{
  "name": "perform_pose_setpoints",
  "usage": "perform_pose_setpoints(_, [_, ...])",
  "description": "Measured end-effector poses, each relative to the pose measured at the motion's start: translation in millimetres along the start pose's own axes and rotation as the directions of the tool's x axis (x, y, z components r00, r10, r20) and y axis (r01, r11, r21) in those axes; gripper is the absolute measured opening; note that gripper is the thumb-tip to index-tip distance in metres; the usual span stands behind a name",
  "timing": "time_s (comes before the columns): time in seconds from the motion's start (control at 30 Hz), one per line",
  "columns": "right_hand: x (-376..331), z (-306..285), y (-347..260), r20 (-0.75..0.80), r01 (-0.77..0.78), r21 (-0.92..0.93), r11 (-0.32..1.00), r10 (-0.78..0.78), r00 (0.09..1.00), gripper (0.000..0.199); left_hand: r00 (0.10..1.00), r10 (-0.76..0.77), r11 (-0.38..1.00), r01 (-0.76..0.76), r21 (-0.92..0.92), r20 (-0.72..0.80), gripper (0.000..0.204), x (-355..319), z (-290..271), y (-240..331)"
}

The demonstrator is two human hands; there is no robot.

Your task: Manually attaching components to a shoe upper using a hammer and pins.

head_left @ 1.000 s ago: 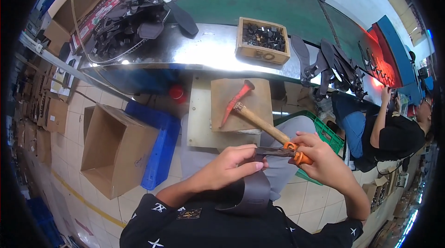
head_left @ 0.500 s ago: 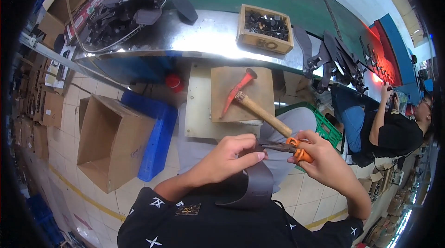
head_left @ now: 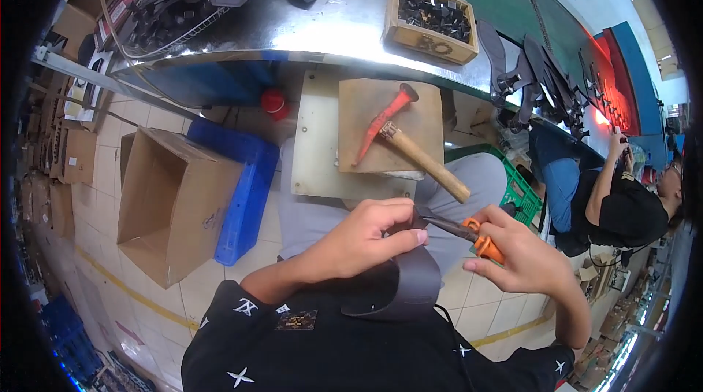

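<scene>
My left hand (head_left: 366,237) is closed on a dark, curved strap piece (head_left: 419,278), which bends down against my black shirt. Orange-handled pliers (head_left: 452,226) are in my right hand (head_left: 526,251), its thumb held apart from the handles. The pliers' jaw tips reach the strap's upper end by my left fingertips; whether they grip anything there is hidden. Beyond my hands, a red-headed hammer (head_left: 425,160) with a wooden handle lies on a brown board (head_left: 360,97), which rests on a pale block (head_left: 311,135) between my knees.
A wooden box (head_left: 432,42) of small dark parts stands on the metal bench (head_left: 329,33). Dark strap pieces lie piled (head_left: 176,11) left and right (head_left: 538,73). At left are a cardboard box (head_left: 172,209) and blue crate (head_left: 245,201). Another person (head_left: 622,198) sits at right.
The view has tipped downward a little. My right thumb has moved away from the pliers' handles, and the pliers now slant more steeply toward my left fingertips. The left hand keeps hold of the strap piece.
</scene>
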State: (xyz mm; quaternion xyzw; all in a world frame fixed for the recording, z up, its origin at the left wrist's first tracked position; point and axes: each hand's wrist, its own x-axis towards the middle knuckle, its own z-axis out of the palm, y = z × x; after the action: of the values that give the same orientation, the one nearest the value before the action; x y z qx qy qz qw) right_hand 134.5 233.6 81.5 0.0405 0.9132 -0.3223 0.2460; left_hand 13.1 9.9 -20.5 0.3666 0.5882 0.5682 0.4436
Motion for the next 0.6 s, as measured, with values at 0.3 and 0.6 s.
perform_pose_setpoints(0.3, [-4, -8, 16, 0.119, 0.147, 0.002, 0.989, -0.147, 0.982, 0.036, 0.989, 0.009, 0.881, 0.063, -0.47, 0.149, 0.027, -4, 6, -4])
perform_pose_setpoints(0.6, [-6, -8, 5, 0.1, 0.121, -0.095, 0.988, -0.111, 0.989, 0.035, 0.975, -0.015, 0.919, 0.101, -0.382, 0.221, 0.03, 0, 9, -4])
